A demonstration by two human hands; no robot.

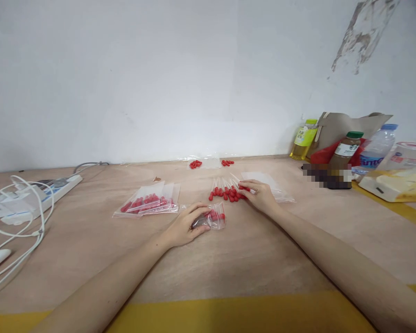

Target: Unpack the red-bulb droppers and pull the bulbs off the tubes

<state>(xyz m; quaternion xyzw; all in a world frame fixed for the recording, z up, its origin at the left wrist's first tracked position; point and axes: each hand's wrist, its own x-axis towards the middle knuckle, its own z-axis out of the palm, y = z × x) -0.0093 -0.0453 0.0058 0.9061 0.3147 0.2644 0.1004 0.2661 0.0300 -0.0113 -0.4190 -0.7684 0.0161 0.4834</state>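
My left hand is closed around a small clear zip bag with a few red pieces inside, low over the table. At the right end of a fanned pile of white sticks with red tips, my right hand has its thumb and fingers pinched on a red-tipped stick. Just left of my left hand lie overlapping clear zip bags holding red-tipped pieces. A stack of flat clear bags sits partly behind my right hand.
Two small groups of red pieces lie near the wall on clear plastic. To the left are a power strip and white cables. Bottles, a grey bag and a yellow-white packet stand or lie at the right.
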